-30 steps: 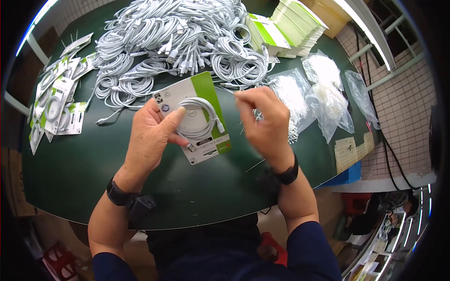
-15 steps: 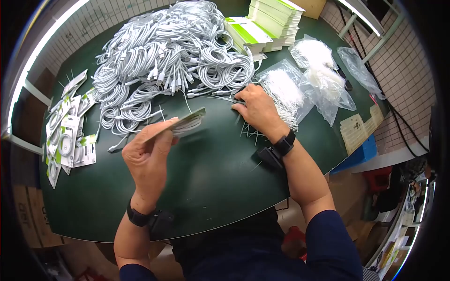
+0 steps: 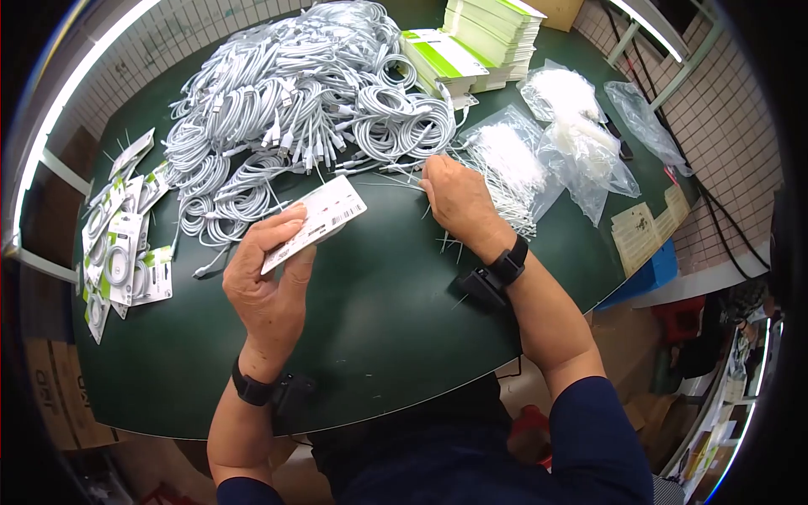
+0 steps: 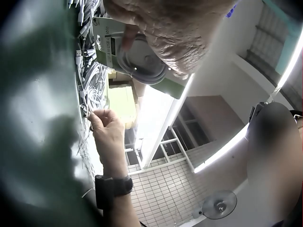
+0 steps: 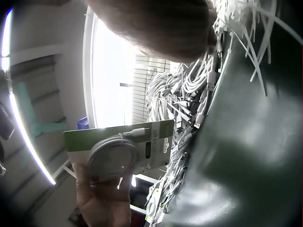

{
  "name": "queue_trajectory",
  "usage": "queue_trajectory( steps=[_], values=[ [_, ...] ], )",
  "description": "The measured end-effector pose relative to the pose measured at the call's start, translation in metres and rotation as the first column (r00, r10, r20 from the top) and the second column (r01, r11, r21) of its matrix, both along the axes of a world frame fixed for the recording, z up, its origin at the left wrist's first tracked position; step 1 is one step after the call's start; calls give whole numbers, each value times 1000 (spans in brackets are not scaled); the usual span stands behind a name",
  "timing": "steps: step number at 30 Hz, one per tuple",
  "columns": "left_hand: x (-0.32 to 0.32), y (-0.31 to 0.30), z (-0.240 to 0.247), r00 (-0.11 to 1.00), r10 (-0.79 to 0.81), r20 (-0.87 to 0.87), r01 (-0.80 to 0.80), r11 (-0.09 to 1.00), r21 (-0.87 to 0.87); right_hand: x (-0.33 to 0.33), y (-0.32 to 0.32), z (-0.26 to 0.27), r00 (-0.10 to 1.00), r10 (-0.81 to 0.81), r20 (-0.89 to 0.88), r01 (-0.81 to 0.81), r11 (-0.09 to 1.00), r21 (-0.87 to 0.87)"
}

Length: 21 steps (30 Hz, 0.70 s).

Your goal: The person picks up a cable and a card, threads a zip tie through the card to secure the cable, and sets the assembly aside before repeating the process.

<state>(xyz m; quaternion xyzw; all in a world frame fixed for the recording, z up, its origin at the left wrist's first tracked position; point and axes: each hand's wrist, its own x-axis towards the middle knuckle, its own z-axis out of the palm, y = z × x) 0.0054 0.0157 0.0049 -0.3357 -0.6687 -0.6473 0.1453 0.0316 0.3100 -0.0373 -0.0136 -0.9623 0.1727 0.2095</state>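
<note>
1. Nearest, the left hand (image 3: 268,273) grips one card (image 3: 316,220) by its edge, fingers on one side and thumb on the other. It is held tilted, above the surface (image 3: 353,337), printed back uppermost.
2. On that card's other face sits a coil (image 5: 113,153), so this one looks partly done. Whether it is fully fastened, I cannot tell.
3. Further over, the right hand (image 3: 461,198) has its fingers curled in, thumb and forefinger seeming to pinch a thin tie (image 3: 396,178), beside the heap of loose ties (image 3: 509,164). That tie is apart from the card, so any fastening with it is not yet done.
4. Off to the left lies a loose heap of carded coils (image 3: 119,257), overlapping one another. These seem largely done, though thin tails poke up near the topmost, perhaps untrimmed.
5. Beyond the hands, a big mound of bare coils (image 3: 261,101) has no cards on it; far more look left than done.
6. At the back, beside the mound, stand the stacked cards (image 3: 497,46), plenty of them unused, by the look of it.
</note>
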Motion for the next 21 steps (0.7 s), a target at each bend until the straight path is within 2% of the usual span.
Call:
queue_trajectory(
  steps=[2,5,6,9,10,14,16,17,18,21],
  values=[
    [-3,-1,-4,998,15,-69,-17,1000,-26,1,0,7,1000,18,-14,-18,1000,-12],
    [-4,0,-7,996,30,-83,-33,998,-44,7,-3,20,995,62,-78,-73,987,-146],
    [-4,1,-8,995,33,-96,-39,997,-59,9,-4,23,996,70,-62,-77,988,-133],
    [-7,3,-11,991,32,-132,-38,998,-50,11,-6,33,975,57,-214,-143,900,-411],
    [-8,3,-12,987,22,-159,-32,998,-59,12,-7,35,977,61,-206,-143,901,-409],
    [-10,4,-15,981,10,-191,-24,997,-71,8,-5,34,960,-71,-273,-77,865,-496],
    [-10,4,-15,980,8,-201,-26,996,-86,9,8,23,980,-42,-196,20,994,-109],
    [-10,4,-15,978,10,-210,-30,995,-94,9,12,20,987,-40,-154,56,993,100],
    [-10,4,-15,976,10,-219,-33,994,-102,9,13,16,986,-47,-157,62,994,92],
    [-10,5,-15,974,9,-228,-34,994,-106,6,6,26,941,-17,-338,49,995,87]
  ],
)
